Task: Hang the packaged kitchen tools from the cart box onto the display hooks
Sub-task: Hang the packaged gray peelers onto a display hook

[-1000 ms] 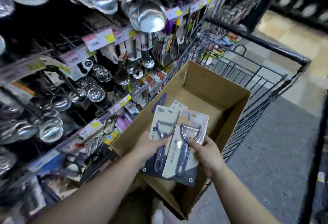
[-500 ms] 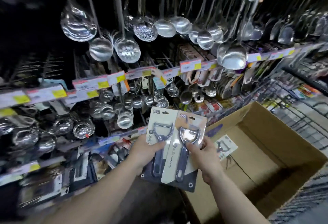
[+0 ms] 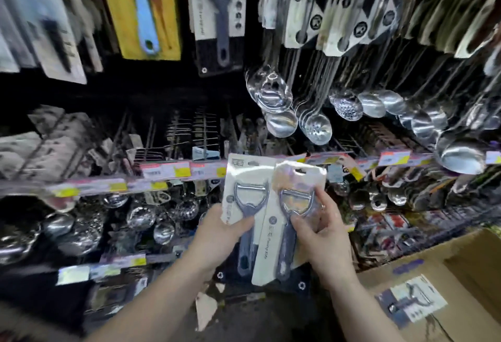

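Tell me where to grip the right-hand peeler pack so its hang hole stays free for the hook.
Grip the right peeler pack at its lower half, pinching the card's right edge from the side as the right hand does. The hang hole sits at the top, so probably keep fingers below the blade.

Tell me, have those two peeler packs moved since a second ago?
Yes. The peeler packs have gone from over the box up and left, in front of the price-tag rail.

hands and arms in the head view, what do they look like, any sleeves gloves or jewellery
Both forearms are bare up to the bottom edge of the picture: no sleeves, no gloves and no watch or bracelet in view. The left hand wears nothing visible. The right hand has a small ring on one finger. Nails look short and plain, though the picture is soft.
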`<state>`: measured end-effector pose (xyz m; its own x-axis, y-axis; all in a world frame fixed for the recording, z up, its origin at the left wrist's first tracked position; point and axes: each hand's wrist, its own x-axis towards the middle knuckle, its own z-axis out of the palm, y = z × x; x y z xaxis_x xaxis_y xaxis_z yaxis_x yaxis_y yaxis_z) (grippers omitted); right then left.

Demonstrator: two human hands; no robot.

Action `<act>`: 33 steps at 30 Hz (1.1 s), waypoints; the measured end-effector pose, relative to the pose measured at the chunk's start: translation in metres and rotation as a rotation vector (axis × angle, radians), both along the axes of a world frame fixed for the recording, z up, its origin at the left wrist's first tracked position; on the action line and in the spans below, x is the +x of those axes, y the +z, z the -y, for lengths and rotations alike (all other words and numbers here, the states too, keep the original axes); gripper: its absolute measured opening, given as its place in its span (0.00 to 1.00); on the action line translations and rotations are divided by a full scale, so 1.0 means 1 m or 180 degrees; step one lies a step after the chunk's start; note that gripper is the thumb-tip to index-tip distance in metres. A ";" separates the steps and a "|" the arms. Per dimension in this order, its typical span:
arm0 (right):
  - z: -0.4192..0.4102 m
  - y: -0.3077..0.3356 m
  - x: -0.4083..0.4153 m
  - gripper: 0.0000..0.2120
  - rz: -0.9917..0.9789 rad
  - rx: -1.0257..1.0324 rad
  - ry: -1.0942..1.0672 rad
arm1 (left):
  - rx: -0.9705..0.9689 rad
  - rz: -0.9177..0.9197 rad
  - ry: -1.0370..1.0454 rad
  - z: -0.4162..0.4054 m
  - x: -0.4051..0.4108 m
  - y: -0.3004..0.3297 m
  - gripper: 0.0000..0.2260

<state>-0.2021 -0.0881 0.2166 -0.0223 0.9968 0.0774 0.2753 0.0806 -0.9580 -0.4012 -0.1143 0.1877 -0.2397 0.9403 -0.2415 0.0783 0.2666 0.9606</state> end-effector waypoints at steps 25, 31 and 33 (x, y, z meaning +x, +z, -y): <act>-0.038 0.127 -0.177 0.29 -0.0616 0.1291 0.0596 | 0.1304 -0.0118 0.0649 -0.007 -0.177 0.130 0.20; -0.048 0.142 -0.171 0.28 -0.0736 0.1300 0.0710 | 0.1381 -0.0081 0.0677 -0.017 -0.174 0.140 0.16; -0.053 0.147 -0.166 0.28 -0.0766 0.1299 0.0734 | 0.1396 -0.0070 0.0751 -0.020 -0.172 0.142 0.12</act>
